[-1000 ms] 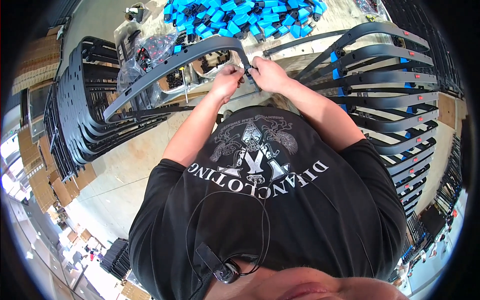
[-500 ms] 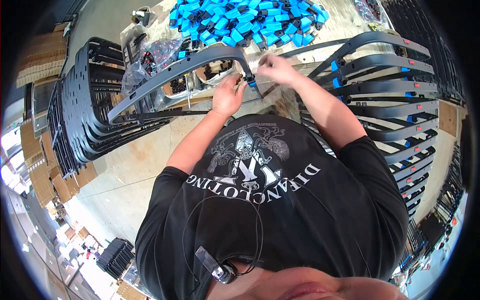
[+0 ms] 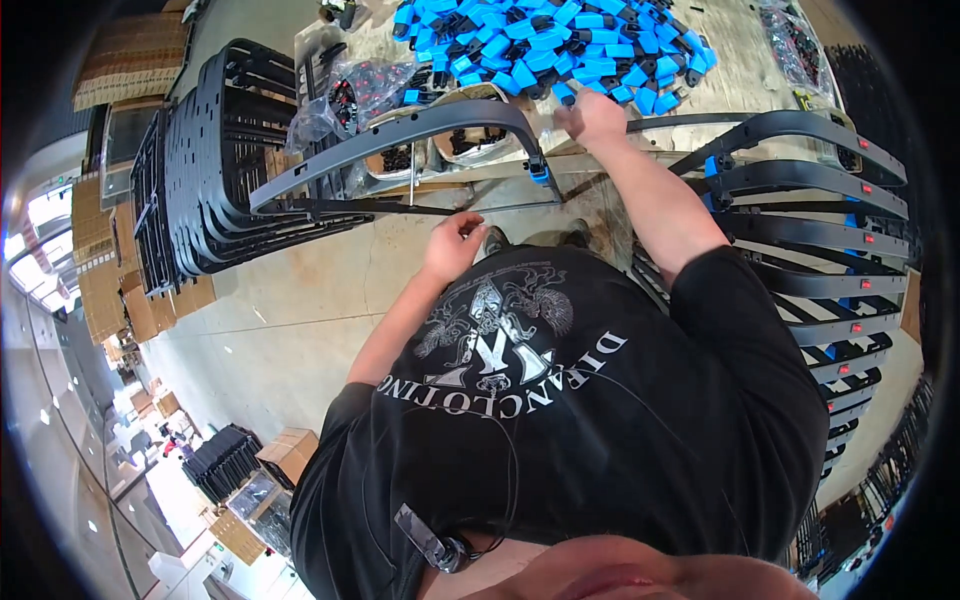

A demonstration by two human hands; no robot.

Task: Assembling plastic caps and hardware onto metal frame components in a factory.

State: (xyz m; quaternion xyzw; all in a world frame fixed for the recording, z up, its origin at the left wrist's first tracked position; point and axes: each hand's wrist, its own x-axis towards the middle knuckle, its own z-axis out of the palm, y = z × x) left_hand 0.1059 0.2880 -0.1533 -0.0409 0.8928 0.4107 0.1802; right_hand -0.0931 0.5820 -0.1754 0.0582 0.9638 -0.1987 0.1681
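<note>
Nearest, the left hand [image 3: 455, 245] curls loosely, apparently empty, just this side of the long grey curved plastic frame [image 3: 400, 135]. Beyond the frame's blue-capped end, the right hand [image 3: 592, 115] closes at the edge of the blue clips [image 3: 540, 45]; whether it holds one, I cannot tell. Stiff, light and springy by its look, the frame is best gripped near its ends.

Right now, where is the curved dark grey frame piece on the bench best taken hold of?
Probably at the bare middle of the curved dark grey frame piece, coming from above. Its arch lies flat and open there, while the right end carries a blue clip, with the right hand near it.
</note>
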